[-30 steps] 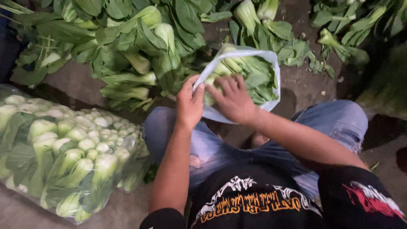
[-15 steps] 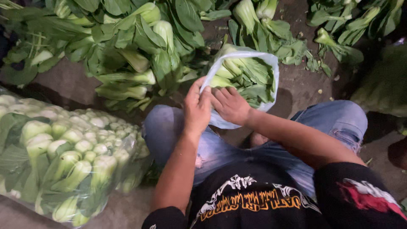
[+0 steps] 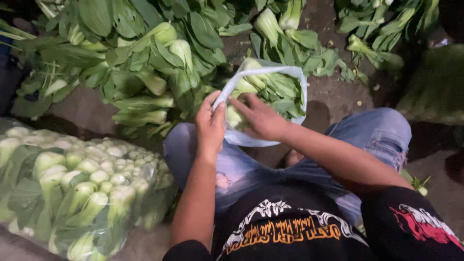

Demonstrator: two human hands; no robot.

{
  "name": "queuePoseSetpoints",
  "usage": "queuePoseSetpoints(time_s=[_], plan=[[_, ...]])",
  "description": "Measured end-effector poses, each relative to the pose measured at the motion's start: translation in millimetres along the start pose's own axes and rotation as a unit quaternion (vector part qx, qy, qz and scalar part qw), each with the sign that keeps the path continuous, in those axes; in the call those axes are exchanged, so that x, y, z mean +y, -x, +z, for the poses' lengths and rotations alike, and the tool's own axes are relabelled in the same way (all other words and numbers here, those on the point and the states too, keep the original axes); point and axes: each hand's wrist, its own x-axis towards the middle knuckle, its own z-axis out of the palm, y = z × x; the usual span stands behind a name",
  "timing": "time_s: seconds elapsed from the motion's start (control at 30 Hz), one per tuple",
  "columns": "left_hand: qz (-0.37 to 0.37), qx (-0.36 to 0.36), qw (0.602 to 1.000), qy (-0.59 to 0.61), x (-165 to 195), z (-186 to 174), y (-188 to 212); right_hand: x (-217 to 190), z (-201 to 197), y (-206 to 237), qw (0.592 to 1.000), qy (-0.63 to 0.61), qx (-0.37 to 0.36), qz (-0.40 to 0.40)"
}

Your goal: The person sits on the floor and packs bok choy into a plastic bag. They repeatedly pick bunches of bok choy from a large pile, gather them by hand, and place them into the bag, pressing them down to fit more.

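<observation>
i see thin clear plastic bag (image 3: 295,77) between knees, near full of pale-stemmed green bok choy (image 3: 270,87). left hand (image 3: 211,126) pinches bag rim; right hand (image 3: 258,117) curled inside on greens. loose heap (image 3: 140,63) left unbagged.

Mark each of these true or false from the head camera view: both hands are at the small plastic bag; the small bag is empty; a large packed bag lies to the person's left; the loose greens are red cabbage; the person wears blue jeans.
1. Both hands are at the small plastic bag. True: the left hand holds its near edge and the right hand reaches into it.
2. The small bag is empty. False: it holds green bok choy.
3. A large packed bag lies to the person's left. True.
4. The loose greens are red cabbage. False: they are green, pale-stemmed bok choy.
5. The person wears blue jeans. True.
</observation>
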Motion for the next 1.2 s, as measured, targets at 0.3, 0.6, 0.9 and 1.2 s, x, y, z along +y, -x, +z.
queuePoseSetpoints(time_s=[0.3, 0.6, 0.9, 1.2], plan=[[0.032, 0.005, 0.997, -0.073, 0.3, 7.3, 1.3, 26.1, 22.9, 13.2, 0.969, 0.236, 0.007, -0.078], [0.132, -0.017, 0.985, -0.109, -10.8, 10.6, -18.8, 15.1, 11.9, 8.4, 0.973, 0.222, 0.026, -0.062], [0.288, -0.091, 0.754, -0.583, 63.2, 73.0, -83.3, 26.5, -39.6, 0.1, 0.960, 0.171, 0.150, 0.163], [0.202, -0.159, 0.713, -0.652, 47.7, 102.4, -156.9, 89.3, -36.9, -45.2, 0.980, 0.073, 0.169, 0.071]])
